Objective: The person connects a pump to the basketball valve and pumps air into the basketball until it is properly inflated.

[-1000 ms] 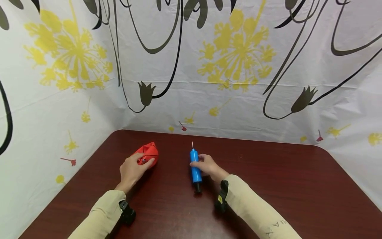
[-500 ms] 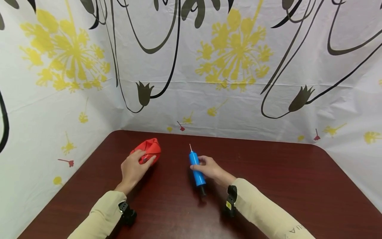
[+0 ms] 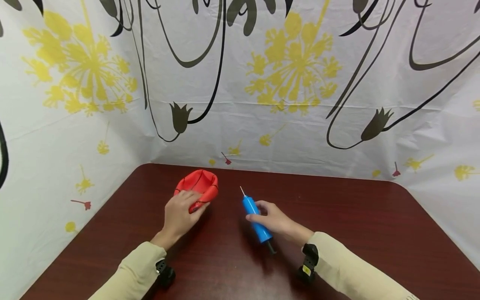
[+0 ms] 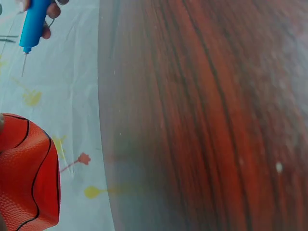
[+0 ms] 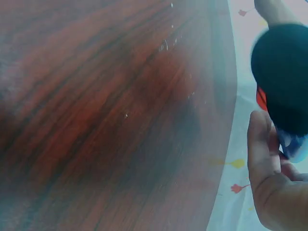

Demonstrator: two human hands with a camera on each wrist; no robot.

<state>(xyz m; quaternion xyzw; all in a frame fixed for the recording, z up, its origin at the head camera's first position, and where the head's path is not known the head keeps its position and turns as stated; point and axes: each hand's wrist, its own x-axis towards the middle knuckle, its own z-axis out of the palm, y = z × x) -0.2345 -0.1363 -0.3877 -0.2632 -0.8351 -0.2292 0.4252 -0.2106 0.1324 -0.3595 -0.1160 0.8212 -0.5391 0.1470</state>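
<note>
A deflated red ball (image 3: 200,183) with black seam lines, its top caved in, is gripped at its near side by my left hand (image 3: 180,214). Its pebbled skin fills the lower left of the left wrist view, the ball (image 4: 29,178) close to the lens. To the right, my right hand (image 3: 275,217) holds a blue hand pump (image 3: 256,218) round its barrel. The pump's thin needle (image 3: 242,191) points up and to the left, toward the ball. At the lower end of the pump is a black handle (image 5: 284,77), large and blurred in the right wrist view.
Both hands are over a dark red-brown wooden table (image 3: 356,216) with rounded far corners. Behind it and to the left hangs a white cloth (image 3: 240,83) printed with yellow, grey and red plants. A black strap device (image 3: 309,262) sits on the right wrist, another (image 3: 165,273) on the left.
My left hand has shifted right with the ball, whose hollow top now shows more. The pump has tilted and moved slightly right and nearer in my right hand, its needle leaning toward the ball.
</note>
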